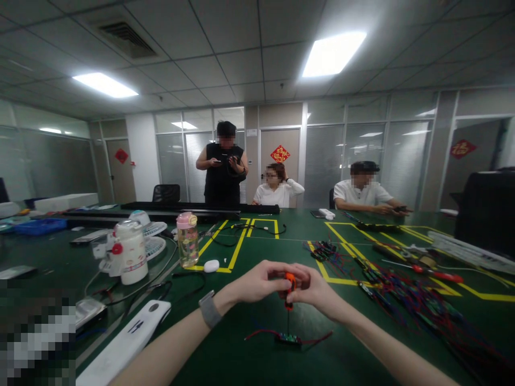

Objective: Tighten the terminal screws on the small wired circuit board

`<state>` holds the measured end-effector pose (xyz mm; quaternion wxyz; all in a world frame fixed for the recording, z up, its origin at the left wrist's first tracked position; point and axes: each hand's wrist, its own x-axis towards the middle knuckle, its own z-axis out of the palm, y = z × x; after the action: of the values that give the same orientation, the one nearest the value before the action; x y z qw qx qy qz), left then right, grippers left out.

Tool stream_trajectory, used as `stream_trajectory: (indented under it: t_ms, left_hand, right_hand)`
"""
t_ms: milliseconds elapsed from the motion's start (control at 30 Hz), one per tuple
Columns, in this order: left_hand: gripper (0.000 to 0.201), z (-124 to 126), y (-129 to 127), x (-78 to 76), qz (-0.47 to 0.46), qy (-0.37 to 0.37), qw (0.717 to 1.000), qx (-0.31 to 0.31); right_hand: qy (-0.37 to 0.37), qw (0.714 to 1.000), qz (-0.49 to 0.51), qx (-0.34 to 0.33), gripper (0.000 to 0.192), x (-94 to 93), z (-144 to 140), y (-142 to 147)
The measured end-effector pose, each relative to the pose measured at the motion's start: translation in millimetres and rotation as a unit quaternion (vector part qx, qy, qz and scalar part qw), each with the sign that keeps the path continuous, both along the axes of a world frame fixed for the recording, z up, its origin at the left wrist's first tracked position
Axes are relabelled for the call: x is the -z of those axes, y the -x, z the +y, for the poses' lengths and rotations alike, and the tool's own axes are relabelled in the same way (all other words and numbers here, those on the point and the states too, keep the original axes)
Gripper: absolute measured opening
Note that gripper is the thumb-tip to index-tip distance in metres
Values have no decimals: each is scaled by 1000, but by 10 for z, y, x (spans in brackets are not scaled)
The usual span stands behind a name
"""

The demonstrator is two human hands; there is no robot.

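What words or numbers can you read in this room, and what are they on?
No text here reads clearly.
Red diamond paper sign on the middle door: one gold character, too blurred.
Red diamond sign on the left door: blurred.
Red diamond sign on the right glass: blurred.
White flat device beside the left arm: a dark mark, unreadable.

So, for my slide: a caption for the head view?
Both hands hold an orange screwdriver upright on a small circuit board.

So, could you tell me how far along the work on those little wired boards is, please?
Nothing shows as finished. In hand: the left hand and right hand both grip an orange screwdriver, its tip down on a small green board with red wires on the green table. Possibly left: a pile of similar wired boards lies to the right.
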<state>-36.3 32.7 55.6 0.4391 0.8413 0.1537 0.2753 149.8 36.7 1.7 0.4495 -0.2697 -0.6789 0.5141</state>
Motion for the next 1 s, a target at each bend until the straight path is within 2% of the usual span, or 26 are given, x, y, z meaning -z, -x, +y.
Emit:
stream_trajectory:
  t_ms: [133,300,500,600,833,933,1000]
  left_hand:
    - [24,24,34,-25,9,1,1000,-4]
    - [21,4,42,37,-3,-43,999,-18]
    - [18,-10,11,116,-15,-57,996,-60]
    - [17,-11,-6,131,-27,-51,996,-69]
    - [25,43,26,21,20,-3,1000,-20]
    - [30,96,76,-33,42,33,998,40]
    - [33,124,101,-48,38,51,996,58]
  right_hand:
    - [17,999,-21,-22,35,-3,11,-27]
    - [15,998,-42,-48,33,-36,-18,-66]
    - [23,997,-70,-28,39,-50,-82,-45]
    - [35,997,-66,-33,34,-41,-70,-27]
    - [84,993,-32,-78,27,37,37,-56]
    - [99,991,-17,-91,30,48,51,-67]
    - [101,989,-15,-105,30,39,50,-69]
